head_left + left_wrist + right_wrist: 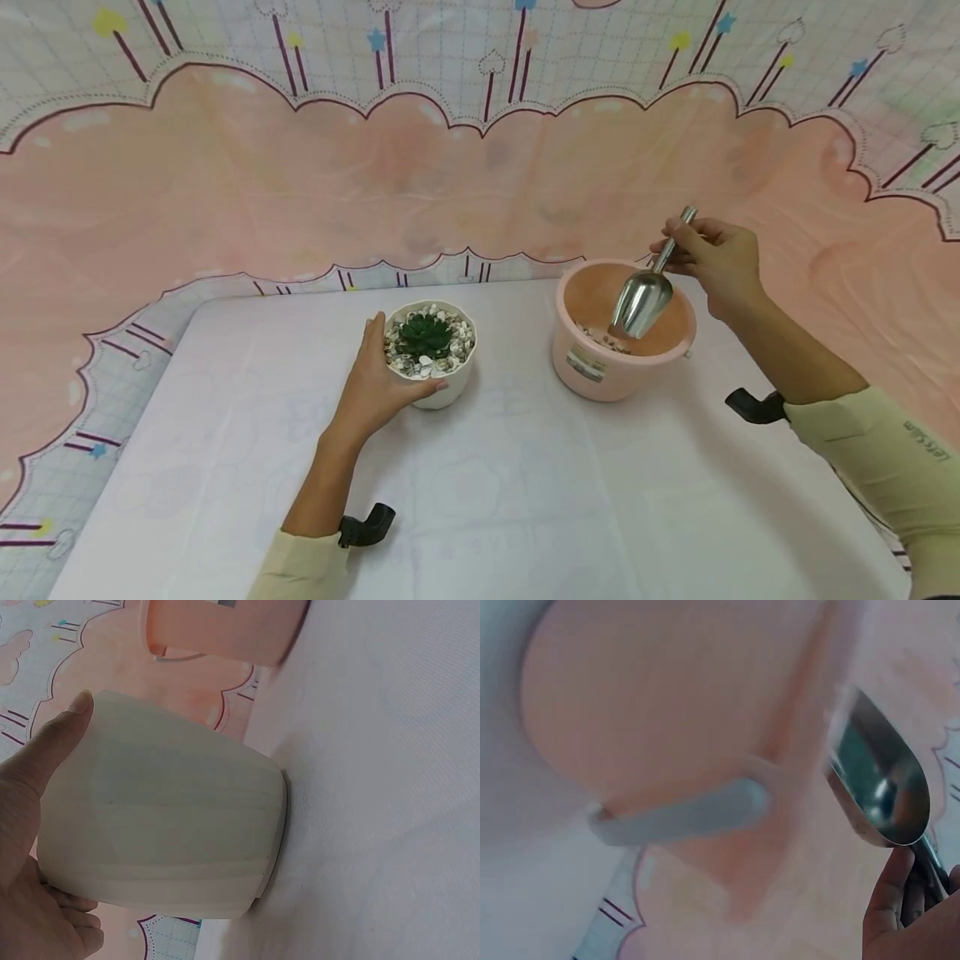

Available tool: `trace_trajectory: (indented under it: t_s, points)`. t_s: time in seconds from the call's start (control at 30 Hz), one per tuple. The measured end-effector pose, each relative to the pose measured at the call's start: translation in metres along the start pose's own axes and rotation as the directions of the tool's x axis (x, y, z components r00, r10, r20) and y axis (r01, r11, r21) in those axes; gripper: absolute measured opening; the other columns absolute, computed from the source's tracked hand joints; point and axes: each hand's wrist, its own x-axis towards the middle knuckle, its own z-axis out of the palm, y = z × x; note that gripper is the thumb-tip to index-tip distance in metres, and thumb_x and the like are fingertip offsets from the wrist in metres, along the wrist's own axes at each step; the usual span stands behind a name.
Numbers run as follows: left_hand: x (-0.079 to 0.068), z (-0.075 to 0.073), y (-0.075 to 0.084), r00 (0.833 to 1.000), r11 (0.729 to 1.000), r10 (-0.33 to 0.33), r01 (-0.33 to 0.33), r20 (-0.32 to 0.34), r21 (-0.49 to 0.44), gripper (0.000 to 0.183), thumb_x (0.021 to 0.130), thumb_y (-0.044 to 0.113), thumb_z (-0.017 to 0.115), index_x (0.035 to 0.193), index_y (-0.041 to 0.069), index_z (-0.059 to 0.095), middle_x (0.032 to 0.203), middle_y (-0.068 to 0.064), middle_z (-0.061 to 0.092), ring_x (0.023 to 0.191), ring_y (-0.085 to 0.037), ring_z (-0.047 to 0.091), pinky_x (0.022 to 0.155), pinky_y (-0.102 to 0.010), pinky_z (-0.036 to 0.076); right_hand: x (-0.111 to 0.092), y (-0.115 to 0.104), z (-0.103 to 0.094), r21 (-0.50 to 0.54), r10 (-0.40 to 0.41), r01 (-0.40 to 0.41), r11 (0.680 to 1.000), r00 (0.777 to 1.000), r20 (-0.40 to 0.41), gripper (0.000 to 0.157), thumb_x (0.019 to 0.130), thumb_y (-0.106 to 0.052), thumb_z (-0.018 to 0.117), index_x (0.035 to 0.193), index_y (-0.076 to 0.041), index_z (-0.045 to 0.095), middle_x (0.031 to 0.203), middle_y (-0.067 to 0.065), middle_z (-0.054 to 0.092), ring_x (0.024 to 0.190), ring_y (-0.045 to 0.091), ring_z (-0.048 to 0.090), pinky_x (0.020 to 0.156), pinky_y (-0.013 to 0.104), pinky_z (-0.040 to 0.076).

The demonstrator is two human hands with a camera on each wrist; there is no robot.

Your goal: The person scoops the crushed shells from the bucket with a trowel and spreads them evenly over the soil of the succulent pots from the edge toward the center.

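Observation:
My left hand (pixel 377 382) grips the near-left side of a white flower pot (pixel 454 385), thumb and fingers spread around its rim. A green succulent (pixel 425 334) sits in the pot among white and grey pebbles (pixel 442 364). The pot stands upright on the table in the left wrist view. In my right hand (pixel 726 260) is the handle of a metal scoop (pixel 643 302), its bowl tilted down over the mouth of a pink bucket (pixel 611 385). Some pebbles (pixel 600 337) show at the bucket's bottom; the scoop hides part of the inside.
A white cloth covers the table (pixel 480 500). Behind it hangs a pink and white patterned backdrop (pixel 450 183). The bucket's pale grey handle (pixel 682 814) hangs at its side. Black camera mounts (pixel 367 525) are on both wrists.

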Motion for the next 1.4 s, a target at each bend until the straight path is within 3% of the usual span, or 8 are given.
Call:
trace_trajectory:
  t_s: [0.1, 0.2, 0.4, 0.67, 0.93, 1.07, 1.23, 1.4]
  points:
    - [0.001, 0.000, 0.000, 1.000, 1.000, -0.003, 0.003, 0.004, -0.005, 0.135, 0.075, 0.038, 0.097, 0.167, -0.001, 0.006, 0.172, -0.025, 0.006, 0.159, -0.041, 0.005, 0.122, -0.064, 0.020, -0.002, 0.017, 0.003, -0.084, 0.019, -0.014, 0.996, 0.998, 0.053, 0.026, 0.100, -0.022, 0.074, 0.108, 0.003, 0.075, 0.087, 0.004, 0.079, 0.080, 0.014, 0.078, 0.072, 0.026, 0.062]
    - [0.001, -0.001, 0.001, 1.000, 1.000, -0.011, 0.011, 0.008, -0.006, 0.135, 0.076, 0.039, 0.097, 0.167, -0.001, 0.005, 0.172, -0.025, 0.005, 0.159, -0.042, 0.005, 0.122, -0.064, 0.020, -0.003, 0.031, 0.005, -0.190, 0.104, -0.080, 0.979, 0.987, 0.121, 0.035, 0.104, -0.023, 0.069, 0.119, 0.009, 0.068, 0.088, 0.001, 0.079, 0.081, 0.012, 0.077, 0.074, 0.026, 0.062]
    - [0.000, 0.000, 0.001, 1.000, 1.000, -0.020, 0.020, 0.008, -0.010, 0.135, 0.075, 0.039, 0.097, 0.167, -0.001, 0.006, 0.172, -0.026, 0.006, 0.159, -0.042, 0.006, 0.122, -0.065, 0.020, 0.000, 0.048, 0.014, -0.312, 0.295, -0.222, 0.924, 0.932, 0.210, 0.054, 0.108, -0.026, 0.064, 0.138, 0.018, 0.055, 0.090, 0.001, 0.079, 0.081, 0.010, 0.077, 0.076, 0.028, 0.062]
    - [0.001, -0.001, 0.000, 1.000, 1.000, -0.010, 0.010, 0.001, -0.012, 0.135, 0.075, 0.039, 0.097, 0.167, -0.001, 0.006, 0.172, -0.026, 0.007, 0.159, -0.042, 0.006, 0.122, -0.064, 0.020, 0.006, 0.055, 0.026, -0.490, 0.416, -0.251, 0.835, 0.870, 0.264, 0.046, 0.108, -0.024, 0.065, 0.130, 0.016, 0.062, 0.103, 0.012, 0.078, 0.085, 0.015, 0.077, 0.084, 0.038, 0.062]
    - [0.001, 0.000, -0.001, 1.000, 1.000, -0.019, 0.019, 0.009, -0.013, 0.135, 0.076, 0.041, 0.096, 0.168, 0.001, 0.005, 0.173, -0.024, 0.005, 0.159, -0.042, 0.006, 0.122, -0.064, 0.020, 0.020, 0.060, 0.026, -0.562, 0.498, -0.269, 0.782, 0.813, 0.303, 0.025, 0.107, -0.009, 0.062, 0.114, 0.015, 0.062, 0.103, 0.018, 0.077, 0.085, 0.023, 0.077, 0.083, 0.041, 0.063]
    - [0.001, 0.000, -0.002, 1.000, 1.000, -0.015, 0.015, 0.006, -0.007, 0.135, 0.076, 0.041, 0.096, 0.168, 0.001, 0.005, 0.173, -0.024, 0.006, 0.159, -0.041, 0.005, 0.122, -0.064, 0.021, 0.025, 0.064, 0.027, -0.579, 0.537, -0.293, 0.761, 0.785, 0.309, 0.023, 0.107, -0.007, 0.062, 0.107, 0.015, 0.067, 0.098, 0.015, 0.077, 0.086, 0.023, 0.076, 0.084, 0.041, 0.063]
    - [0.001, 0.000, -0.002, 1.000, 1.000, -0.017, 0.017, 0.008, -0.001, 0.135, 0.076, 0.040, 0.096, 0.168, 0.000, 0.005, 0.173, -0.025, 0.005, 0.159, -0.043, 0.007, 0.122, -0.064, 0.021, 0.028, 0.065, 0.030, -0.594, 0.562, -0.322, 0.738, 0.779, 0.276, 0.023, 0.106, -0.005, 0.062, 0.108, 0.017, 0.067, 0.088, 0.009, 0.076, 0.079, 0.020, 0.074, 0.079, 0.039, 0.064]
    - [0.000, 0.000, -0.001, 1.000, 1.000, -0.027, 0.027, 0.014, 0.001, 0.136, 0.076, 0.041, 0.096, 0.168, 0.000, 0.004, 0.172, -0.026, 0.004, 0.158, -0.044, 0.007, 0.121, -0.065, 0.021, 0.029, 0.067, 0.030, -0.608, 0.563, -0.332, 0.721, 0.792, 0.235, 0.020, 0.105, -0.003, 0.064, 0.103, 0.016, 0.066, 0.080, 0.007, 0.073, 0.074, 0.020, 0.073, 0.078, 0.041, 0.064]
